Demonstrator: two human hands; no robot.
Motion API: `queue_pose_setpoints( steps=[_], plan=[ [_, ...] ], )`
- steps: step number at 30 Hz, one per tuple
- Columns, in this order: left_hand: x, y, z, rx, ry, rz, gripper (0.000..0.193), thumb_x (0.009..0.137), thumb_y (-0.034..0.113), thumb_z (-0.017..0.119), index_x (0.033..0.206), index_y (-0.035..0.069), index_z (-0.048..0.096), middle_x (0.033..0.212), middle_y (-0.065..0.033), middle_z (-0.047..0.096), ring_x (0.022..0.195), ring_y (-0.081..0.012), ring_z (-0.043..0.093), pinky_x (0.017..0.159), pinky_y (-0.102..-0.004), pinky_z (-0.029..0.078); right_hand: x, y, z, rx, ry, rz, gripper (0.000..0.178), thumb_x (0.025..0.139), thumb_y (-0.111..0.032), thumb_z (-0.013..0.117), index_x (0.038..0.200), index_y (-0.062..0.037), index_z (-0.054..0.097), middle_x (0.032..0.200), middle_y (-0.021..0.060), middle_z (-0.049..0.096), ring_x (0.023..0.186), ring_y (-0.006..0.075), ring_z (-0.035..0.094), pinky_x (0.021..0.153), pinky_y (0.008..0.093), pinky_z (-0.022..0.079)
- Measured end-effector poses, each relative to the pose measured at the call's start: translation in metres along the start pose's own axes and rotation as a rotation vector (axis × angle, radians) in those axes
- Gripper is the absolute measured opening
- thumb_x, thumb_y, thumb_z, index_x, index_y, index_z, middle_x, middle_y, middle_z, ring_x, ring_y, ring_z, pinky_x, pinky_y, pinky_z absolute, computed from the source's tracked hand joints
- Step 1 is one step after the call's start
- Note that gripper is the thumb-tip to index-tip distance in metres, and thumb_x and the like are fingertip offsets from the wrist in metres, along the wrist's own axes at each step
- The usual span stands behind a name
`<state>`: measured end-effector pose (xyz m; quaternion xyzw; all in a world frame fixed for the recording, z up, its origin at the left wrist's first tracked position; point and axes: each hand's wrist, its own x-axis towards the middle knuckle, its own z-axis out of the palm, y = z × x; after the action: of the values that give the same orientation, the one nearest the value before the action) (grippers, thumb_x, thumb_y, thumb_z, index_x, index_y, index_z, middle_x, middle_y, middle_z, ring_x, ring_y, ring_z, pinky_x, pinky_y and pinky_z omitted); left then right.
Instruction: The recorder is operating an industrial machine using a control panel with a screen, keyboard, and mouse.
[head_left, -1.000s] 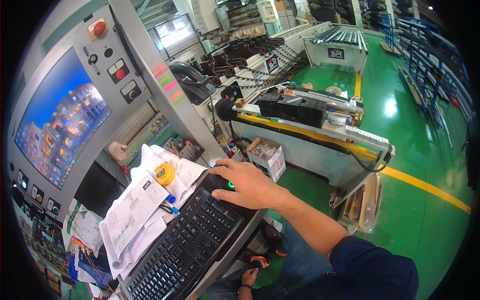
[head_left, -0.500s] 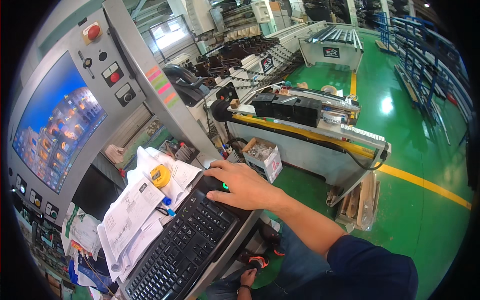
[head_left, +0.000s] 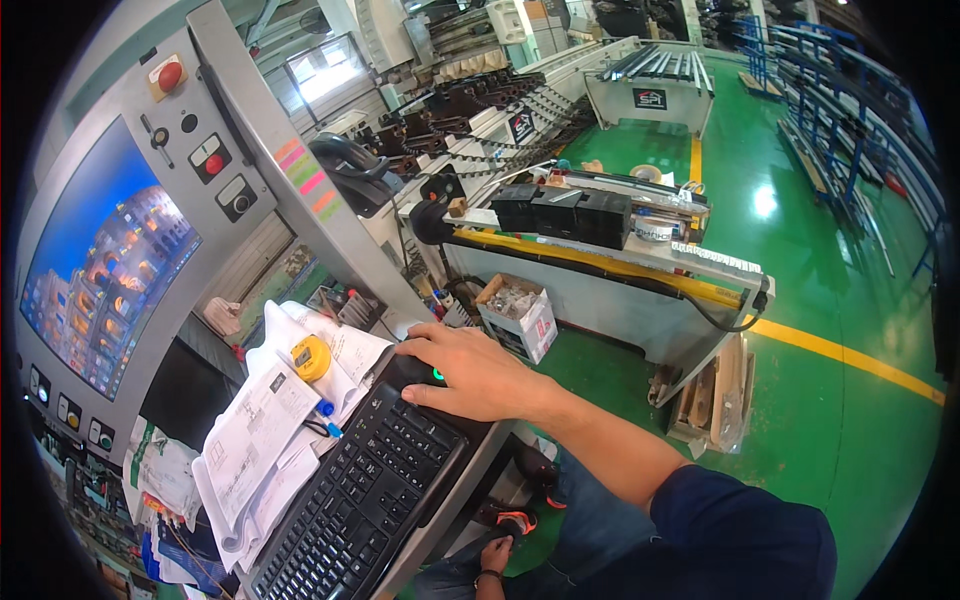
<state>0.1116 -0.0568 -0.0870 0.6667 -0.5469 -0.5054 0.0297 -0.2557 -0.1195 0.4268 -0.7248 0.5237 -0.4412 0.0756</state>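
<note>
My right hand (head_left: 475,372) rests over a black computer mouse (head_left: 397,368), fingers curved across it and thumb along its near side. A green light shows beside the thumb; most of the mouse is hidden under the palm. Just below and left of this hand lies a black keyboard (head_left: 365,490) on a slanting shelf. My left hand (head_left: 495,553), with a dark band at its wrist, is low by my jeans. It is small in the view and its fingers do not show clearly.
A grey control panel with a lit screen (head_left: 110,260) stands left. Printed sheets (head_left: 255,445), a yellow tape measure (head_left: 311,357) and a blue-capped pen (head_left: 325,408) lie beyond the keyboard. Ahead are a machine bench (head_left: 600,275) and a carton (head_left: 518,318); racks (head_left: 850,130) line the right.
The whole view has shifted slightly, so the surroundings sit a little further left. My right hand stays on the mouse, and the screen picture looks the same.
</note>
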Motion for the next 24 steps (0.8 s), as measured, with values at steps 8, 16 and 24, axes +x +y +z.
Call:
queue_pose_setpoints(
  steps=[8,16,24],
  plan=[
    [0.0063,-0.0051,0.0017,0.018,0.016,0.087,0.055,0.103,0.053,0.08,0.126,0.003,0.085,0.11,-0.0139,0.087,0.098,-0.024,0.084,0.094,-0.0398,0.064,0.0004,-0.0004,-0.0008,0.006,-0.005,0.007,0.061,0.106,-0.044,0.074,0.15,-0.0035,0.067,0.158,0.0247,0.059,0.147,0.0438,0.058,0.122,0.0549,0.046],
    [0.0051,-0.0052,0.0026,-0.002,0.008,0.083,0.056,0.103,0.053,0.08,0.127,0.003,0.084,0.11,-0.0142,0.087,0.099,-0.0235,0.084,0.093,-0.0385,0.064,-0.0008,-0.0023,-0.0008,-0.01,0.011,0.005,0.06,0.105,-0.043,0.075,0.15,-0.0034,0.067,0.156,0.0226,0.061,0.146,0.0425,0.059,0.122,0.0543,0.046],
    [-0.0006,0.0026,-0.0004,0.01,-0.003,-0.01,0.055,0.101,0.052,0.082,0.126,0.003,0.084,0.11,-0.013,0.087,0.098,-0.0229,0.084,0.093,-0.0391,0.064,-0.0001,-0.0013,-0.001,-0.002,-0.001,0.007,0.06,0.106,-0.044,0.076,0.149,-0.0037,0.067,0.155,0.0224,0.061,0.145,0.0427,0.059,0.122,0.0541,0.046]
  ],
)
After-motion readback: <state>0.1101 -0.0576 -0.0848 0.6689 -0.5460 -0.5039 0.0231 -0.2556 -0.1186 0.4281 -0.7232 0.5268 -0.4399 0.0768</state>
